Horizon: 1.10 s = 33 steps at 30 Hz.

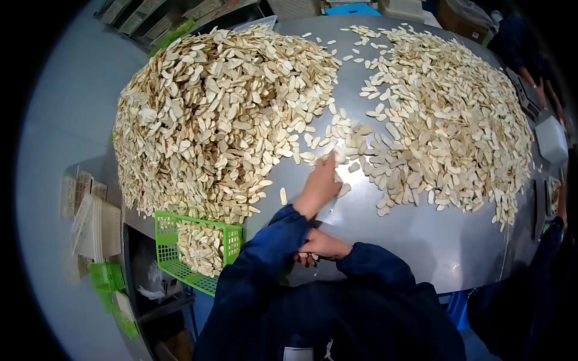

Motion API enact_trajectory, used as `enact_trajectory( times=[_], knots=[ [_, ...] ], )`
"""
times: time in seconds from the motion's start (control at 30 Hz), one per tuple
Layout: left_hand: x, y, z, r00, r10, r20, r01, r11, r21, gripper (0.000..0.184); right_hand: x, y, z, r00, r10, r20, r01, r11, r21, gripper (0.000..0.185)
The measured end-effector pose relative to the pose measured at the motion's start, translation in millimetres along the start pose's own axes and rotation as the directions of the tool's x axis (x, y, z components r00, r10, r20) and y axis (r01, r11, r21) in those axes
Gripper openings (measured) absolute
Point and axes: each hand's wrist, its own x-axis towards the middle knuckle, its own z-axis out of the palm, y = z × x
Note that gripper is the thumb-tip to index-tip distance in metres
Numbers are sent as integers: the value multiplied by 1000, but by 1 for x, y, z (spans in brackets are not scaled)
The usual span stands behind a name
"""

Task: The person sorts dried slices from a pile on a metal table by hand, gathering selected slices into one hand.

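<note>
Pale, flat oval slices lie in a large heap [217,114] on the left and a wider, lower spread [445,120] on the right. My left hand [321,182] reaches forward to a small scatter of slices [346,135] between them. Its fingers are drawn together at the near edge of that scatter, and what they grip is too small to tell. Below it, close to my body, my right hand [324,245] is curled round a few slices [306,256], which show under its fingers. A green perforated basket [232,240] with slices in it sits at the table's left front edge.
The metal table [367,231] carries both heaps. White crates [99,225] and green baskets [107,277] stand at lower left. Trays [141,15] and a blue item [352,9] lie beyond the far edge. Co-workers' hands [540,93] and a white container [551,139] are at right.
</note>
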Motion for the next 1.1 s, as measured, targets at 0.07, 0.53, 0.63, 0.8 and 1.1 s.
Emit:
enact_trajectory(
  times=[0.07,0.53,0.63,0.8,1.1],
  knots=[
    [29,26,26,994,87,68,-83,995,-63,73,-3,1,4,996,3,-86,1,999,38,18],
    [152,-21,-49,879,7,-478,246,850,465,55,12,-16,-4,992,-61,-108,65,997,39,34],
    [149,-44,-50,902,131,-411,140,813,566,52,10,-18,-4,991,-56,-125,65,996,68,33],
    [120,-42,-50,972,234,20,-216,858,466,44,-2,-30,-15,976,-79,-202,113,980,165,27],
    [69,-38,-107,995,44,86,-37,996,-81,30,4,-27,-15,979,-54,-196,92,977,191,26]
  ],
)
